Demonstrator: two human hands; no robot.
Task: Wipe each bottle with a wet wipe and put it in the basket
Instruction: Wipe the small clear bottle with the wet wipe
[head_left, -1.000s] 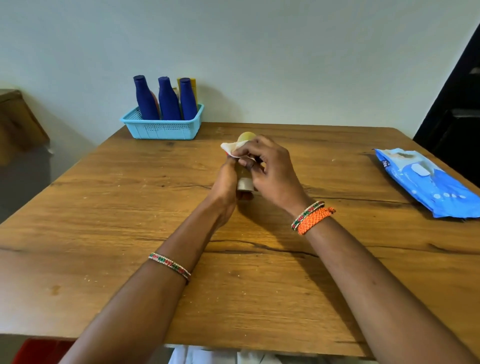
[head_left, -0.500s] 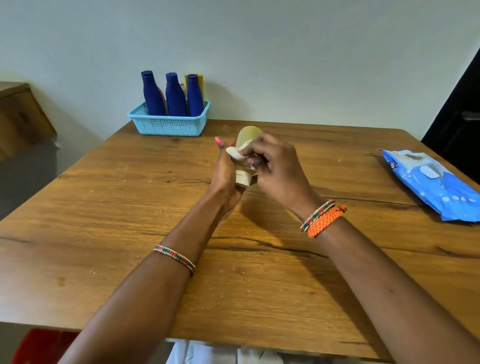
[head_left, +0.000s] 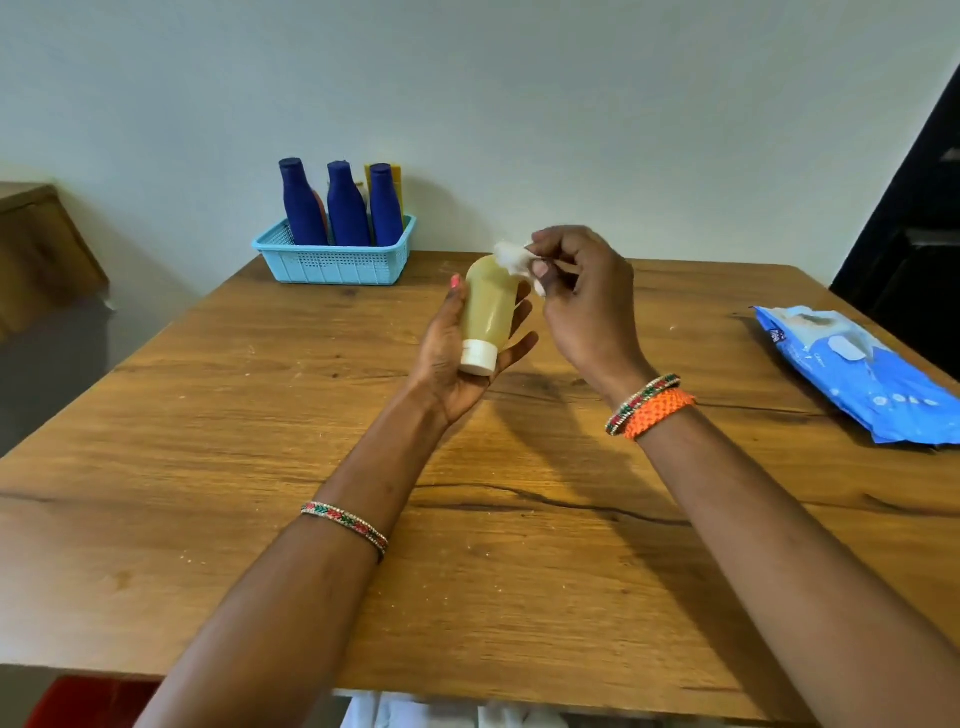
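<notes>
Raised since the earlier frames, the bottle now lies in the left hand above the desk, white cap toward the camera, fingers curled round its yellow body. Right hand pinches a crumpled wipe against the bottle's rounded far end. Basket stands at the desk's far edge by the wall, holding three blue bottles upright and a yellow item behind them. Wipe pack lies flat at the desk's right edge, well apart from both hands.
</notes>
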